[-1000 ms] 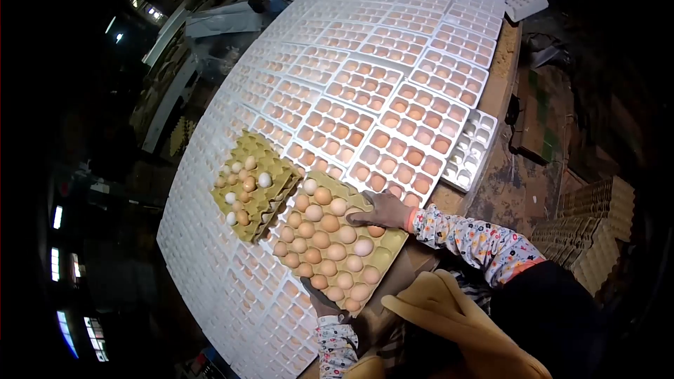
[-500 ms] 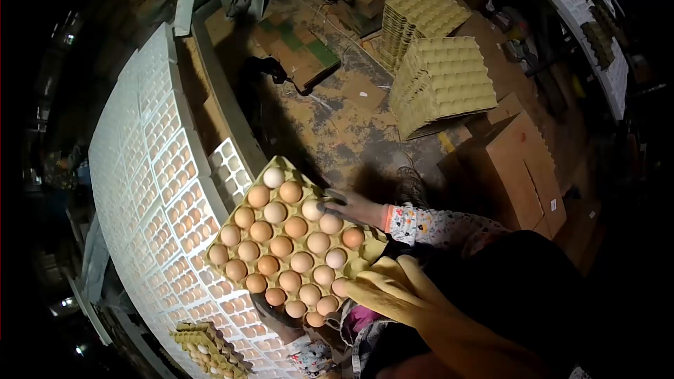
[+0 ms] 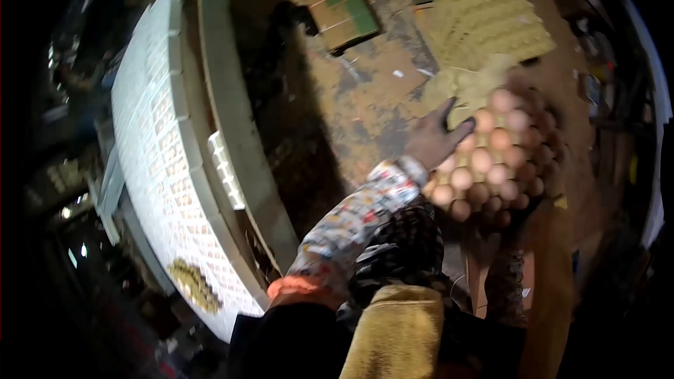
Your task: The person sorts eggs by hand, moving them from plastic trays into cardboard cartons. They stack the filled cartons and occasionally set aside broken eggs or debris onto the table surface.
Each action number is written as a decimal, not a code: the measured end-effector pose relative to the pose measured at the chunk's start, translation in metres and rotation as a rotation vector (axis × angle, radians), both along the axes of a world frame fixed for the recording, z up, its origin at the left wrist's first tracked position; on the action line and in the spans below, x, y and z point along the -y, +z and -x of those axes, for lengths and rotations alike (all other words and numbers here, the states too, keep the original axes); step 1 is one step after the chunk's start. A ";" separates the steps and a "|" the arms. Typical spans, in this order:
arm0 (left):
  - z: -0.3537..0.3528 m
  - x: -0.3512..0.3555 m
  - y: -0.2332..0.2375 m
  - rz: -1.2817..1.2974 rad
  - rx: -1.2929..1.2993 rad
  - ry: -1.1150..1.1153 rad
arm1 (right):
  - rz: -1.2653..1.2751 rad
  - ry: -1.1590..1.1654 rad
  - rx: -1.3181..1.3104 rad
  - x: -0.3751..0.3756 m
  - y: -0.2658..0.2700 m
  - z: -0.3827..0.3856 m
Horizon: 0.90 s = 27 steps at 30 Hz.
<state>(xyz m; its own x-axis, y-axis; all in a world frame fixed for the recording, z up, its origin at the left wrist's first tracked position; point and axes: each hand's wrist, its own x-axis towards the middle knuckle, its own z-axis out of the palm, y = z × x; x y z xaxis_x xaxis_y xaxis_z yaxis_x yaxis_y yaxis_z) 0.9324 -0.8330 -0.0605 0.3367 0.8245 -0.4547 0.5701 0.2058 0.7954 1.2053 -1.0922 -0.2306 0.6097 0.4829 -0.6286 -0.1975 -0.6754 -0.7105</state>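
A pulp egg tray [image 3: 437, 181] full of brown eggs [image 3: 481, 160] is at the right, blurred by motion. My left hand [image 3: 434, 139], in a dark covering, grips its left edge, thumb and finger against the outer eggs. At the tray's lower edge is my right hand [image 3: 521, 216], dark and in shadow. Its fingers are mostly hidden, and the patterned sleeve [image 3: 507, 277] shows below it. What lies directly under the tray is hidden.
Stacked empty pulp trays [image 3: 491, 21] stand just beyond the eggs. A long table of white egg trays [image 3: 158, 147] runs along the left, with a smaller pulp tray [image 3: 195, 286] on it. Flattened cardboard [image 3: 344, 10] lies on the floor. Yellow cloth [image 3: 397, 337] hangs before me.
The view has swung right, away from the white egg trays. Both hands have carried the full egg tray from beside that table to near the stacked empty trays.
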 end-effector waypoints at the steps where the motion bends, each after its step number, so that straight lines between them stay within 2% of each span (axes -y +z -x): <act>1: -0.021 -0.007 -0.016 -0.031 0.003 0.024 | 0.016 0.029 0.005 -0.009 -0.012 -0.020; 3: -0.050 -0.015 -0.055 -0.039 -0.212 0.035 | 0.052 0.080 0.026 -0.024 -0.035 -0.046; 4: -0.058 -0.021 -0.079 0.092 -0.251 0.050 | 0.067 0.107 0.036 -0.030 -0.047 -0.052; 5: -0.065 -0.023 -0.113 0.091 -0.240 0.112 | 0.083 0.129 0.055 -0.037 -0.057 -0.058; 7: -0.067 -0.030 -0.134 0.089 -0.189 0.143 | 0.107 0.173 0.103 -0.043 -0.073 -0.064; 9: -0.056 -0.040 -0.117 0.167 -0.170 0.074 | 0.142 0.227 0.152 -0.051 -0.075 -0.062; 12: -0.029 -0.016 -0.100 -0.005 -0.345 0.083 | 0.189 0.315 0.261 -0.066 -0.072 -0.063; 13: -0.011 -0.002 -0.094 -0.016 -0.320 0.084 | 0.197 0.351 0.307 -0.073 -0.066 -0.061; 16: 0.074 0.058 -0.068 -0.120 -0.280 0.111 | 0.185 0.461 0.495 -0.096 -0.044 -0.060; 18: 0.154 0.107 -0.076 -0.057 -0.354 0.107 | 0.104 0.541 0.652 -0.130 -0.019 -0.053; 20: 0.235 0.144 -0.036 0.110 -0.498 0.236 | -0.056 0.600 0.784 -0.177 0.019 -0.028; 22: 0.318 0.196 -0.025 0.141 -0.536 0.553 | -0.256 0.657 0.844 -0.233 0.065 0.033; 24: 0.395 0.250 0.004 0.029 -0.541 0.861 | -0.458 0.735 0.810 -0.274 0.109 0.126; 26: 0.466 0.311 0.009 -0.096 -0.429 1.209 | -0.614 0.870 0.720 -0.293 0.146 0.243; 27: 0.491 0.340 0.019 -0.249 -0.474 1.334 | -0.660 0.945 0.653 -0.295 0.162 0.305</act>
